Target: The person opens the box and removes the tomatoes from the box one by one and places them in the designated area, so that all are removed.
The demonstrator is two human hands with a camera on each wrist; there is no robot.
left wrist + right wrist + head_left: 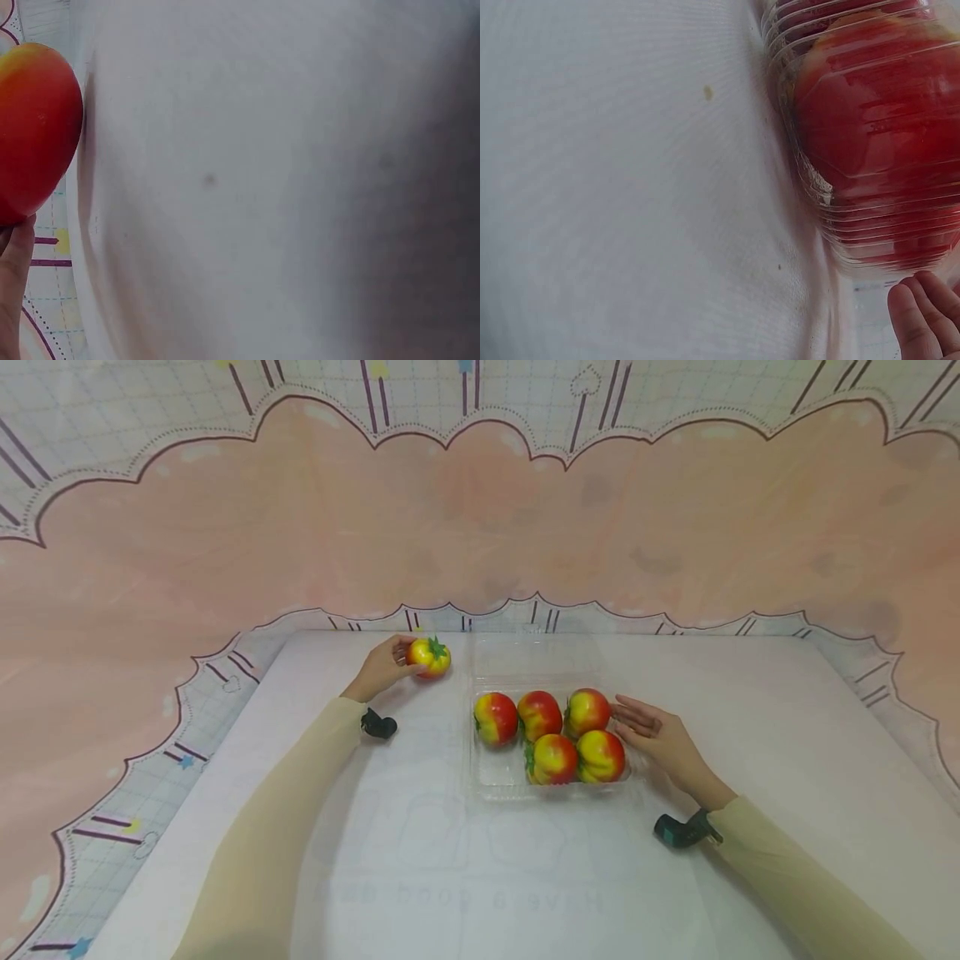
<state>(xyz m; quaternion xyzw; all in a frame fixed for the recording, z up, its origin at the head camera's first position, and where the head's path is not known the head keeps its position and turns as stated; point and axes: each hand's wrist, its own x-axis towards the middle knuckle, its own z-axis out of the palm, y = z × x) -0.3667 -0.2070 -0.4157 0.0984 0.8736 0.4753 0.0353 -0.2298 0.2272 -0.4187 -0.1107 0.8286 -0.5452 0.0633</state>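
Observation:
My left hand (pixel 381 667) grips a red-and-yellow tomato (pixel 431 657) with a green leafy top, at the back left of the table. In the left wrist view that tomato (pixel 37 131) shows its smooth red side, with a finger below it. A clear plastic clamshell box (pixel 497 774) holds several similar tomatoes (pixel 540 716) in two rows; the front left spot is bare. My right hand (pixel 671 750) is at the box's right side with fingers extended. The right wrist view shows the fingertips (pixel 911 311) right at the ribbed box wall (pixel 889 225).
The box's clear lid (pixel 532 657) lies folded back behind it. White cloth (pixel 420 843) covers the table, and a patterned curtain (pixel 480 527) hangs along its far edge. Black wrist cameras (pixel 378 724) stick out below both hands.

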